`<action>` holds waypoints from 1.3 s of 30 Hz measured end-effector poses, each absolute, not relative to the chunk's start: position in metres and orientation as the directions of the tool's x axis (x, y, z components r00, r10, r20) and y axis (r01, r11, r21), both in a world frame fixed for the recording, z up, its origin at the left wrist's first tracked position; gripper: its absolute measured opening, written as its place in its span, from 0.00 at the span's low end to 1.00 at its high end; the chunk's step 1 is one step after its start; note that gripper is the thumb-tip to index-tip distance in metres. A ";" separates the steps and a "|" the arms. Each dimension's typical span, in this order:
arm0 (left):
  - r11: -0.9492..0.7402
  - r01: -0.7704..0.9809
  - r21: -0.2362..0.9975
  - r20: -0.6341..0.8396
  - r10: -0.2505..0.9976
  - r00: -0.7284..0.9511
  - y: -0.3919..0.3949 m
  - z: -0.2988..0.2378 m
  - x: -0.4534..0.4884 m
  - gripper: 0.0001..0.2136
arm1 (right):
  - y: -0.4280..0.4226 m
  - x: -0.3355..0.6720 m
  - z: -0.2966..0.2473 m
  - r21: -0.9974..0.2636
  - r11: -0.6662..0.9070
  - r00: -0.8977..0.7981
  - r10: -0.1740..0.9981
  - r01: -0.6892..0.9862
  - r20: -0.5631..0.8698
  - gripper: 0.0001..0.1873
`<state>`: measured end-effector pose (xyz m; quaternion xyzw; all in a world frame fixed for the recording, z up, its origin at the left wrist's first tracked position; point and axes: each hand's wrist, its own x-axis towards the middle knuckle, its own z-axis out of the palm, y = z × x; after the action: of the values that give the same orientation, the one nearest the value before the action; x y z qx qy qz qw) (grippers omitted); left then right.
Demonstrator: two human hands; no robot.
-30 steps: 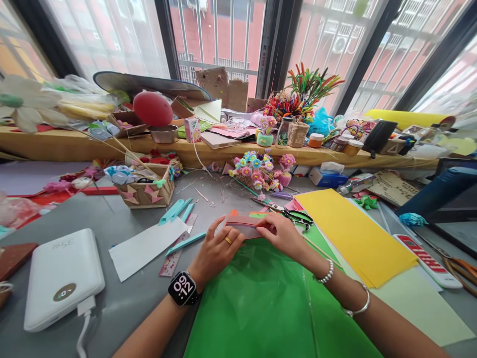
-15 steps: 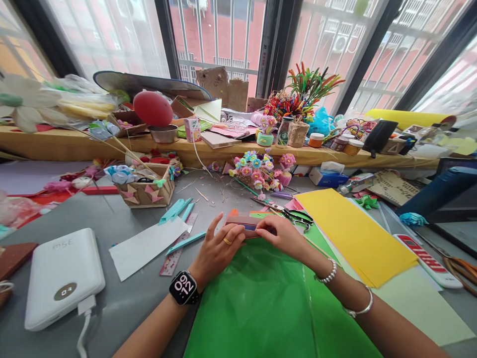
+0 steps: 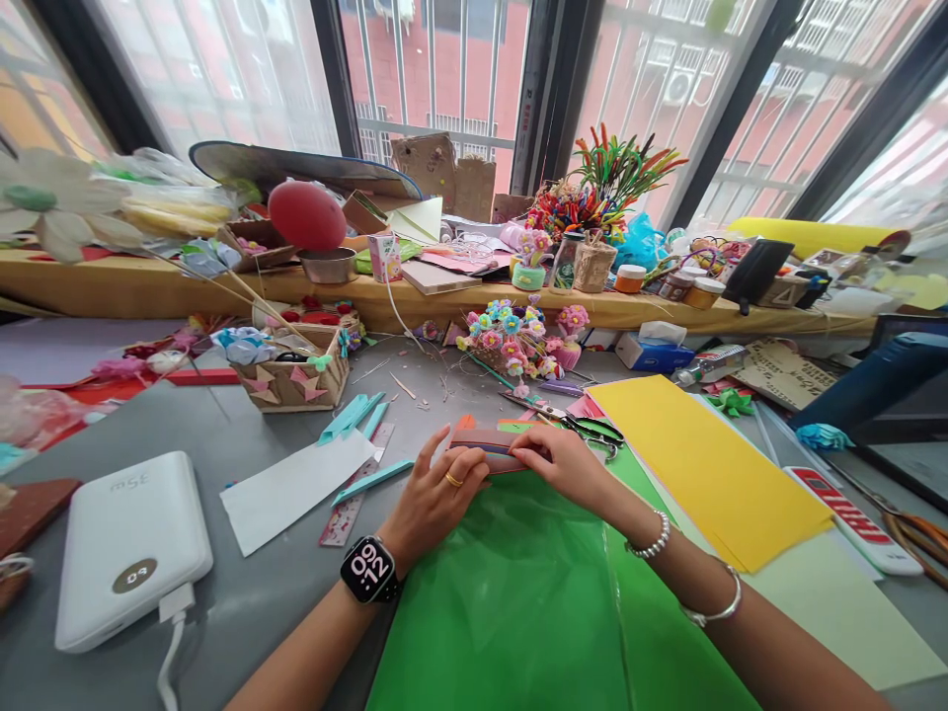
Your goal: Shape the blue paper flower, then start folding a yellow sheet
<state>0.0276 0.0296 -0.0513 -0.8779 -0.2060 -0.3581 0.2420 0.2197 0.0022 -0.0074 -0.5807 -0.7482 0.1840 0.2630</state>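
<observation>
My left hand (image 3: 438, 486), with a ring and a black watch on the wrist, curls over the left end of a brownish-pink strip of folded paper (image 3: 481, 437). One of its fingers sticks up and away. The right hand (image 3: 567, 464) pinches the strip's right end between thumb and fingertips. A dark blue band with a thin light line shows along the strip. Its near edge lies at the top of a green plastic-covered sheet (image 3: 511, 602). My fingers hide both ends of the strip.
Scissors (image 3: 585, 425) lie just beyond my right hand, beside yellow paper (image 3: 696, 464). To the left are a white paper piece (image 3: 296, 494), turquoise strips (image 3: 352, 420), a ruler (image 3: 345, 518) and a white power bank (image 3: 137, 548). Crochet flowers (image 3: 511, 336) stand ahead.
My right fingertips have shifted slightly on the folded paper strip, and a light line now shows along its dark band. The view has moved a little; both hands stay in place.
</observation>
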 end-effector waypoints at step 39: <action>-0.827 0.513 -0.229 0.744 0.191 0.641 0.029 -0.055 0.027 0.04 | 0.013 0.218 -0.007 -0.587 0.223 -0.166 0.975 0.778 0.151 0.05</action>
<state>0.0265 0.0293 -0.0552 -0.8798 -0.2001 -0.3737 0.2153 0.2175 0.0134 -0.0067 -0.5929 -0.7390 0.1919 0.2562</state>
